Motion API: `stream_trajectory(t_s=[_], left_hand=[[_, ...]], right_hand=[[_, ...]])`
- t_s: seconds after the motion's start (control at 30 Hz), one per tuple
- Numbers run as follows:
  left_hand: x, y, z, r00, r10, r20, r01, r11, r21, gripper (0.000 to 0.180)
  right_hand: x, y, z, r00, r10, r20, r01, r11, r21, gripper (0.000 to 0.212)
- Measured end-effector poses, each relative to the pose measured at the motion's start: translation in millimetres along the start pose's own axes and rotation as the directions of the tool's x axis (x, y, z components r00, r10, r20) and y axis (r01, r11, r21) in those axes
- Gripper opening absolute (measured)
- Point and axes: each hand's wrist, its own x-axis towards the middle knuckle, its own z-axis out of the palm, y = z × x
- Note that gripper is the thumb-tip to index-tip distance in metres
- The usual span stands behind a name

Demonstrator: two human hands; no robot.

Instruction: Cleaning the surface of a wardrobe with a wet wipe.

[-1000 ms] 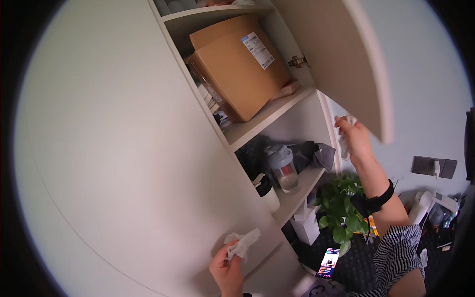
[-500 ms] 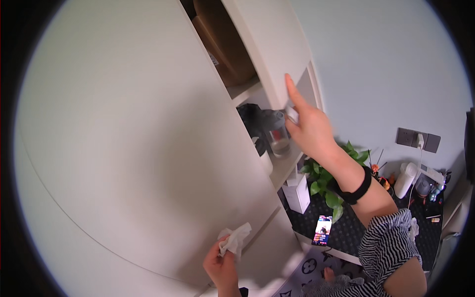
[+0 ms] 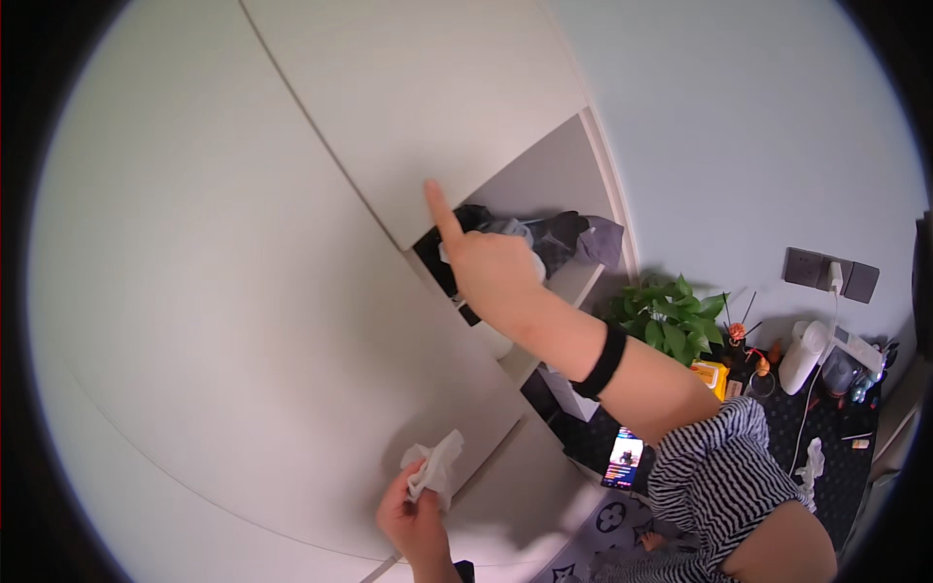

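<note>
My left hand [image 3: 415,520] pinches a crumpled white tissue [image 3: 435,466] close to the large white cabinet door [image 3: 292,340]. Up and to the right, my right hand [image 3: 496,277] is at the lower corner of the upper white door [image 3: 428,107], its index finger stretched out against it. The other fingers are curled, and a scrap of white tissue [image 3: 444,253] peeks out beside them; most of it is hidden. Behind this hand is an open shelf [image 3: 583,282] holding dark bags and a purple-grey cloth [image 3: 600,241].
On the right, a dark desktop [image 3: 583,442] carries a lit phone [image 3: 625,457], a white box [image 3: 571,394], a leafy plant [image 3: 671,316], a yellow wipes pack [image 3: 711,377] and a white cylinder [image 3: 802,355]. Wall sockets [image 3: 831,275] with a plugged-in cable sit above.
The upper door has swung from partly open to closed, hiding the brown box inside. My right hand has moved left with it. My left hand shifted slightly left, still with the tissue.
</note>
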Motion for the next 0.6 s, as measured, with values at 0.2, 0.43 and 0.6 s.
stream_trajectory(t_s=[0.2,0.43,0.6], left_hand=[[5.9,9.3,43.5,0.997,0.036,0.065,-0.040,0.997,0.059,0.033],[-0.5,9.3,63.4,0.973,0.203,0.112,-0.222,0.955,0.197,0.044],[2.5,9.6,69.9,0.966,0.233,0.109,-0.255,0.919,0.302,0.039]], right_hand=[[4.3,16.7,-1.0,1.000,-0.019,0.019,0.014,0.977,0.213,0.092],[-105.0,29.5,1.2,0.903,0.115,0.413,-0.409,0.524,0.747,0.071],[-179.7,55.4,27.8,0.698,-0.088,0.711,-0.716,-0.122,0.688,0.058]])
